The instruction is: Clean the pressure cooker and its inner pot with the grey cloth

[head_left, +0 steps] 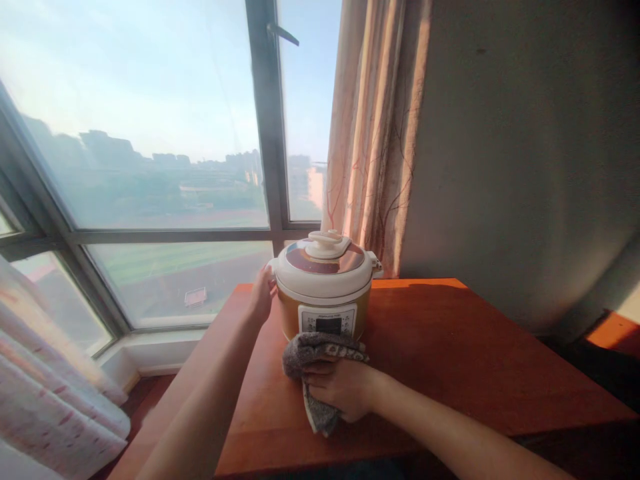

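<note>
1. The pressure cooker [325,287] stands upright toward the far left part of the wooden desk [450,360], near the window. It has a cream lid with a reddish top plate, an amber body and a white control panel [327,321].
2. Its long axis is vertical, running up through the lid knob [326,243]. The control panel faces straight back at the person, so the front points toward the camera. Side lugs stick out left and right at the lid rim.
3. The grey cloth [320,360] is bunched at the foot of the cooker, just under the panel. It seems to touch the base, though the folds hide the actual contact.
4. The right hand [343,387] is closed around the cloth, fingers curled over it, with a tail of cloth hanging below the palm toward the desk.
5. The left hand [262,293] rests against the cooker's left side by the lid rim. Its fingers are loosely open and lie flat on the shell, gripping nothing.
6. To wipe well here, I judge the left hand should keep bracing the shell so the pot does not slide or turn. The right hand should press the cloth flat, not in a wad.
7. Strokes are best run sideways around the curved wall, light over the panel buttons.
8. Behind stand the window [150,133], a patterned curtain [373,133] and a grey wall [525,167].
</note>
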Available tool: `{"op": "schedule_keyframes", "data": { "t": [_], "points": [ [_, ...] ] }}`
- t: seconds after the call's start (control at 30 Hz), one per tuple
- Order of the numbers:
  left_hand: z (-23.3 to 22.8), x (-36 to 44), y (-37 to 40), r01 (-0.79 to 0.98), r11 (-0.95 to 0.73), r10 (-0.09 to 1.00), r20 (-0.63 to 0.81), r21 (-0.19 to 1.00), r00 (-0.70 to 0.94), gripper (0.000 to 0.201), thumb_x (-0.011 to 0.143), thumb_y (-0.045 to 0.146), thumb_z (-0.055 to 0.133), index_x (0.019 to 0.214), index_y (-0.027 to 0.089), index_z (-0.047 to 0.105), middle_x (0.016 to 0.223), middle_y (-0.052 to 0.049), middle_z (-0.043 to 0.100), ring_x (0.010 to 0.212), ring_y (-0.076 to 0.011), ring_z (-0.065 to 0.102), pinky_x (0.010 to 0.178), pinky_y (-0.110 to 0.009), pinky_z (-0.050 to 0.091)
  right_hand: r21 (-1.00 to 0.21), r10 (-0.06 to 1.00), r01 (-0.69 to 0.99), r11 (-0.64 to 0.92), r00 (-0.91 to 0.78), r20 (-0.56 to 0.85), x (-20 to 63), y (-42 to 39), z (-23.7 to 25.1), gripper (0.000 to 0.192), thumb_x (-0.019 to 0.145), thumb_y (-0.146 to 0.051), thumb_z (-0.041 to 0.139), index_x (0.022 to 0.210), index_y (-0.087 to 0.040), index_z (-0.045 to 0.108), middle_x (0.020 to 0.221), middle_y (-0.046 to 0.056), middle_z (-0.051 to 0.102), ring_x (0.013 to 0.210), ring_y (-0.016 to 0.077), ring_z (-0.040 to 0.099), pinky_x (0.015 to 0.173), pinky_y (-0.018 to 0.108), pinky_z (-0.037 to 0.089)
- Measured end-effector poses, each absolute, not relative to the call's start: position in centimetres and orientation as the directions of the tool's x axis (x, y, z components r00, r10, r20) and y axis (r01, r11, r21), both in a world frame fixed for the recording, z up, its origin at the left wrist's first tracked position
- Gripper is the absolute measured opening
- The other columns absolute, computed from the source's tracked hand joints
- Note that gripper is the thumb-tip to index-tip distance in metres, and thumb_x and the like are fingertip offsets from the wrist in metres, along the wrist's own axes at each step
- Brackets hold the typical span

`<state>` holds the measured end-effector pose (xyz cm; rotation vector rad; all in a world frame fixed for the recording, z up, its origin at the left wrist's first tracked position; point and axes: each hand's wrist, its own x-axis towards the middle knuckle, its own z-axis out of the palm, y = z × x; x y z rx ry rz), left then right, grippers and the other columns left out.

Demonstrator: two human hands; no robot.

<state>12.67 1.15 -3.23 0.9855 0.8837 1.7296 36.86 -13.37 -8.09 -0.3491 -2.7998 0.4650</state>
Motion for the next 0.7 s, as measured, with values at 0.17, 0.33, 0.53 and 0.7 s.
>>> {"op": "schedule_keyframes", "data": {
  "t": [0.17,0.33,0.53,0.7],
  "points": [
    [-4.6,12.7,-4.0,-0.313,-0.188,0.928,0.064,0.931,-0.367,0.048,0.073,0.052,0.076,0.112,0.029,0.061,0.12,-0.008,0.066,0.122,-0.0301,0.056,0.098,-0.044,0.04,-0.575,0.408,0.188,0.796,-0.869,0.281,38.7,-15.6,-7.9,0.069,0.061,-0.01,0.067,0.129,-0.016,0.067,0.139,0.015,0.063,0.138,0.0326,0.05,0.12,0.043,0.027],
    [-6.2,14.3,-12.8,-0.298,-0.284,0.828,0.076,0.911,-0.556,0.018,0.074,0.037,0.071,0.084,0.025,0.063,0.092,-0.002,0.063,0.094,-0.0215,0.061,0.084,-0.036,0.049,-0.958,0.805,-0.033,0.285,-0.535,0.258,38.0,-17.9,-6.2,0.032,0.077,-0.022,0.066,0.107,-0.02,0.077,0.109,0.007,0.077,0.103,0.0276,0.07,0.095,0.039,0.051],
    [-7.6,18.5,-22.9,-0.263,-0.31,0.836,0.13,0.914,-0.534,0.017,0.082,0.044,0.069,0.078,0.029,0.061,0.064,0.002,0.05,0.061,-0.0187,0.05,0.061,-0.034,0.049,-0.833,0.963,-0.502,-0.234,-0.237,-0.128,36.8,-18.7,-3.4,0.027,0.063,-0.03,0.076,0.085,-0.015,0.074,0.069,0.002,0.071,0.061,0.0183,0.065,0.065,0.03,0.053],
    [-9.2,22.1,-25.6,-0.254,-0.19,0.962,0.128,0.948,-0.242,0.053,0.076,0.064,0.07,0.124,0.043,0.066,0.139,-0.005,0.06,0.139,-0.039,0.046,0.114,-0.057,0.041,-0.826,0.978,-0.533,-0.183,-0.181,-0.1,34.8,-20.1,-0.5,0.033,0.067,-0.035,0.078,0.094,-0.017,0.074,0.083,0.004,0.075,0.08,0.0237,0.071,0.081,0.036,0.055]
  ]
}}
